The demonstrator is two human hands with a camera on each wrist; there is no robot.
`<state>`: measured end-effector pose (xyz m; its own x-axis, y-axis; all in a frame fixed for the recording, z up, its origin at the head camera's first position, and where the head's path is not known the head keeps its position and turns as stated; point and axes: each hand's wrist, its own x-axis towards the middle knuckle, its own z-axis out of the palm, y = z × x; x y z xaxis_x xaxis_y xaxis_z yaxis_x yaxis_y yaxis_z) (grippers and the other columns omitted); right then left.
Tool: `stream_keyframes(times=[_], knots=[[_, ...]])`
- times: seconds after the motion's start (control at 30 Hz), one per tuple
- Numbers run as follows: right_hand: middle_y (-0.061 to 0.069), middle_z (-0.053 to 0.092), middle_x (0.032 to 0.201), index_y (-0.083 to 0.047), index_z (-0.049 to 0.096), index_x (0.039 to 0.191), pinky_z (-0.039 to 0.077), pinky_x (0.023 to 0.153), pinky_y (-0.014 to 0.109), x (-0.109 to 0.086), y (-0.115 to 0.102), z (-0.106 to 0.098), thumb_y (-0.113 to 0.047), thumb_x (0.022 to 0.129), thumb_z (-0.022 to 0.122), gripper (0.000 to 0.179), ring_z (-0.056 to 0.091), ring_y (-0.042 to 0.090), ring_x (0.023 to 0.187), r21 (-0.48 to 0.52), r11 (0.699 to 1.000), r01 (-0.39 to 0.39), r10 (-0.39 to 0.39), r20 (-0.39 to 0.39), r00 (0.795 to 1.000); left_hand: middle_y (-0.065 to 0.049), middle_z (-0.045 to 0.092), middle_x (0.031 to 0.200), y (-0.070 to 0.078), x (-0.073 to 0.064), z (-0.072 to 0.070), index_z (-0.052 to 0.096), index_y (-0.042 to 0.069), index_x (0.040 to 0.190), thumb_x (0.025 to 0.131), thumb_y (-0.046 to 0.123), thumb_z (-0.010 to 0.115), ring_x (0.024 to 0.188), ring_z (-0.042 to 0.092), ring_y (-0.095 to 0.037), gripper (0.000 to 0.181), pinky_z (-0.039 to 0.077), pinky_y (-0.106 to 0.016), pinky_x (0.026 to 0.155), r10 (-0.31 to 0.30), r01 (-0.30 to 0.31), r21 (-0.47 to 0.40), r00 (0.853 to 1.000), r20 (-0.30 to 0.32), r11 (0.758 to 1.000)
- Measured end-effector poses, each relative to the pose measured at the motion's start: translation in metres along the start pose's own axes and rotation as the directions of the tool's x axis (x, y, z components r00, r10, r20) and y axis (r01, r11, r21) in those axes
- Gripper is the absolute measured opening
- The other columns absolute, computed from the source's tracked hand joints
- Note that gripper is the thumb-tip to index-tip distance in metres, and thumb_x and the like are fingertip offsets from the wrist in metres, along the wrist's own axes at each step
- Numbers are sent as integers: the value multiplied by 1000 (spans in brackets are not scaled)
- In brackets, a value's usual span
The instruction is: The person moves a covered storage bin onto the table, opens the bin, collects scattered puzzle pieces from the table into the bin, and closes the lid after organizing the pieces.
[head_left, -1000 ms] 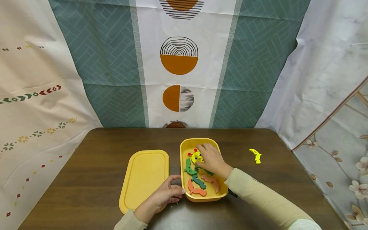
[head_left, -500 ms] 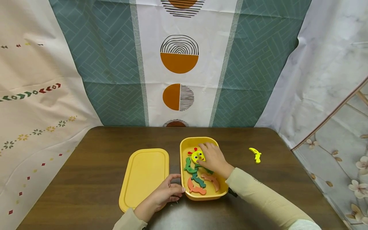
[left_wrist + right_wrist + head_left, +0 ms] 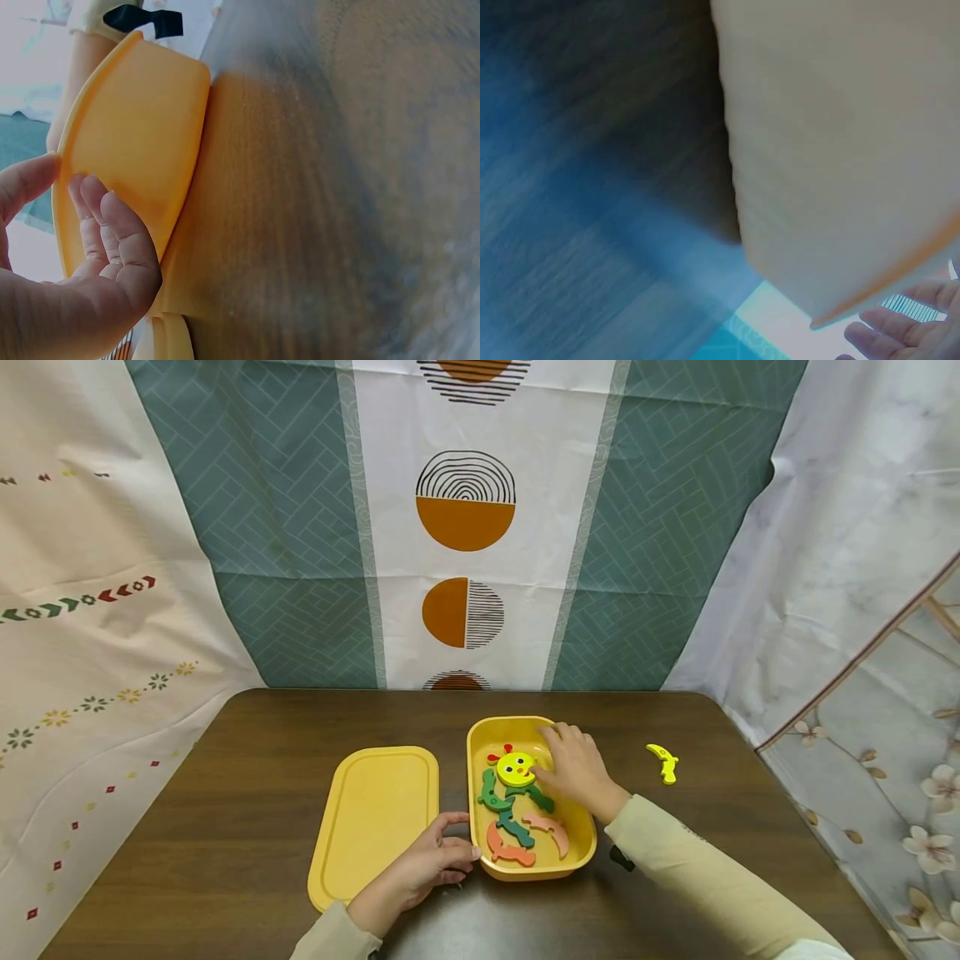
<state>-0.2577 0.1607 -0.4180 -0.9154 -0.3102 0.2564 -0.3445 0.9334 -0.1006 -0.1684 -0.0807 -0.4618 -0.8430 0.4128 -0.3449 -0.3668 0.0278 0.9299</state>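
A yellow box [image 3: 536,873] holds several flat toy pieces. Inside are a yellow smiling caterpillar head [image 3: 516,770] with red feelers, green pieces [image 3: 489,792], a teal piece [image 3: 517,832], an orange piece [image 3: 512,853] and a paler orange one [image 3: 553,833]. Over the box's right rim reaches my right hand [image 3: 577,768], its fingers spread beside the head piece with nothing seen in them. My left hand [image 3: 427,867] rests against the box's near left side. In the left wrist view its thumb touches the rim and its fingers lie by the outer wall [image 3: 150,112].
Left of the box lies a yellow lid [image 3: 378,818], flat on the dark wooden table [image 3: 247,827]. A yellow curved piece [image 3: 667,764] lies alone on the right. A patterned cloth [image 3: 300,527] hangs behind the table.
My right hand has drawn back to the right from the caterpillar head, uncovering its face and a dark green piece. The left hand stays in place against the box.
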Motion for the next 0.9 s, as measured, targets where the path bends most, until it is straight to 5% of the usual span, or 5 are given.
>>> stream_keyframes(times=[0.9], knots=[[25, 55, 111, 3, 52, 120, 45, 79, 54, -18, 67, -12, -34, 73, 73, 63, 52, 42, 97, -16, 986, -165, 162, -122, 979, 2, 59, 83, 0, 0, -1, 28, 5, 133, 82, 17, 65, 69, 55, -11, 64, 47, -24, 64, -4, 4, 6, 1000, 1, 1000]])
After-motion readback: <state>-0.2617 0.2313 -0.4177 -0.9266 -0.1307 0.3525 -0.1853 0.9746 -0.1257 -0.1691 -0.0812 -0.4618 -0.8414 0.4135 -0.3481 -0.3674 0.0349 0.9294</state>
